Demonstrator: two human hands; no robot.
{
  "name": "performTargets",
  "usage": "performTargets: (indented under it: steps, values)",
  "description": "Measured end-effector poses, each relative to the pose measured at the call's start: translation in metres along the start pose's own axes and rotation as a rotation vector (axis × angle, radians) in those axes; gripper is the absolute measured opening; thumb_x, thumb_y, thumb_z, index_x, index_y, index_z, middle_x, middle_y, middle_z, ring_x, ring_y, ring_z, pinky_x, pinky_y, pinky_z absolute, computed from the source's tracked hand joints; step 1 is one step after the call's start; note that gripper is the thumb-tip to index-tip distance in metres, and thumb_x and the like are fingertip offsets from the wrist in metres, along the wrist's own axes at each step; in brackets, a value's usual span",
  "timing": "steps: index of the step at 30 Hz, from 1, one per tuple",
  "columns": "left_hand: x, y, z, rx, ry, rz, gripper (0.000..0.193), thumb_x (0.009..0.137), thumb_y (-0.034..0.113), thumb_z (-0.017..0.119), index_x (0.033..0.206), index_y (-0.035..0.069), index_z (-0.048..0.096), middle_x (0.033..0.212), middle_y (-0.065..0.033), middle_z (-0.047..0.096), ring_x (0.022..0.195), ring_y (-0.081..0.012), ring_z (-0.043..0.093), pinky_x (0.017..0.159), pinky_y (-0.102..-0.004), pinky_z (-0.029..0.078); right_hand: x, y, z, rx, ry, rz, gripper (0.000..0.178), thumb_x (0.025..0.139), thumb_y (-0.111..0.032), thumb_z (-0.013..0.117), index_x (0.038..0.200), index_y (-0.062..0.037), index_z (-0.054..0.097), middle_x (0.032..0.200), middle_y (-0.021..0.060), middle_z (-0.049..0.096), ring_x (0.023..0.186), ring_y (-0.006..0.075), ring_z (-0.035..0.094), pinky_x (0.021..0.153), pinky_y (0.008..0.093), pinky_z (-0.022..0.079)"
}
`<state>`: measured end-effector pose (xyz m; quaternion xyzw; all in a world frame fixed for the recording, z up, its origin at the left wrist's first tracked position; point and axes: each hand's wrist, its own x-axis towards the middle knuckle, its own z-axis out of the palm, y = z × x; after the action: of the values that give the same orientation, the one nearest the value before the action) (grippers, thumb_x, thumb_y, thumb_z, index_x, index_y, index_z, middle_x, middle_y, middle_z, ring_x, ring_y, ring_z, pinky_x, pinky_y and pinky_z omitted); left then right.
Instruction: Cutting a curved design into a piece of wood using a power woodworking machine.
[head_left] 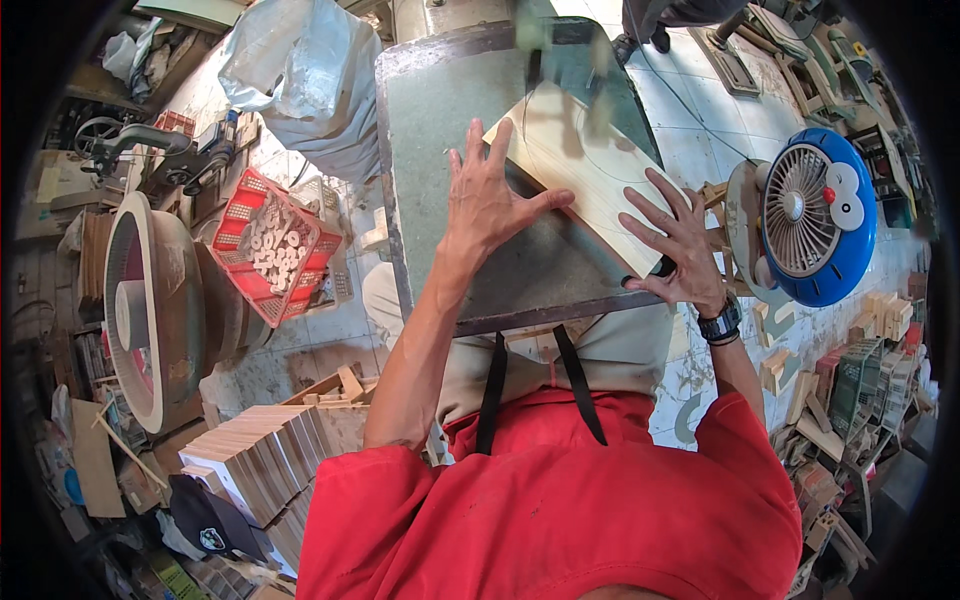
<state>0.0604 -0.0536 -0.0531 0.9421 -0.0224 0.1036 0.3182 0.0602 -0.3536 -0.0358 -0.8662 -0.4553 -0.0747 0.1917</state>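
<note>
A pale wooden board (590,170) with curved pencil lines lies slantwise on a dark metal machine table (425,120). My left hand (485,205) is open, fingers spread over the table, its thumb reaching to the board's left edge. On the board's near right end rests my right hand (685,250), also open, with fingers apart on the wood and the thumb at the near corner. A blurred machine part (535,75) hangs over the board's far end; its blade, if any, I cannot make out.
To the right stands a blue fan (820,215). A red crate (245,220) of small wooden pieces and a large wheel-shaped part (150,310) are at the left. Stacked boards (255,450) sit near left; another person's dark-clothed legs (660,15) show at the far side.
</note>
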Motion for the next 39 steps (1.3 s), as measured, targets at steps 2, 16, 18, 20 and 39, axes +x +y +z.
performTargets:
  steps: [2,16,18,20,39]
  values:
    - [0.001,0.0006,-0.0001,-0.001,0.0,0.001,0.124,0.059,0.074,0.08,0.147,-0.003,0.039,0.15,-0.0349,0.034,0.143,-0.0457,0.031,0.117,-0.0622,0.019,0.0001,0.0006,0.0005,0.002,0.004,0.001,0.082,0.072,-0.07,0.071,0.141,-0.0279,0.057,0.154,0.0015,0.045,0.145,0.0355,0.034,0.107,0.0583,0.026]
    - [0.0024,-0.0002,0.0023,-0.005,0.008,0.002,0.124,0.059,0.075,0.079,0.146,-0.004,0.04,0.149,-0.0354,0.035,0.143,-0.0462,0.03,0.116,-0.0627,0.02,0.0004,0.005,0.0013,-0.003,-0.001,0.001,0.081,0.072,-0.071,0.07,0.14,-0.0281,0.058,0.154,0.0014,0.046,0.145,0.0351,0.033,0.109,0.0582,0.024]
    - [0.0026,-0.0006,0.0026,-0.007,0.008,-0.001,0.123,0.059,0.075,0.079,0.146,-0.003,0.04,0.149,-0.0354,0.034,0.143,-0.0459,0.031,0.117,-0.0629,0.019,0.001,0.0056,0.0009,-0.003,-0.002,-0.001,0.08,0.073,-0.071,0.069,0.14,-0.0281,0.058,0.154,0.0014,0.046,0.145,0.0351,0.033,0.109,0.0582,0.024]
    - [0.0028,-0.0017,0.0028,-0.008,0.009,-0.004,0.123,0.059,0.075,0.079,0.146,-0.002,0.04,0.149,-0.0354,0.033,0.143,-0.0456,0.032,0.117,-0.0631,0.019,0.0018,0.0055,0.0005,-0.003,-0.002,-0.005,0.08,0.073,-0.071,0.069,0.14,-0.0281,0.058,0.153,0.0015,0.046,0.145,0.035,0.033,0.109,0.0582,0.024]
    - [0.0083,-0.004,0.0006,-0.026,-0.02,0.001,0.124,0.057,0.075,0.079,0.147,-0.001,0.04,0.15,-0.0358,0.032,0.143,-0.0465,0.032,0.117,-0.0611,0.019,0.0028,-0.0008,0.0023,-0.002,0.018,0.033,0.08,0.071,-0.071,0.071,0.14,-0.0305,0.058,0.153,0.0004,0.047,0.145,0.0352,0.034,0.107,0.0599,0.026]
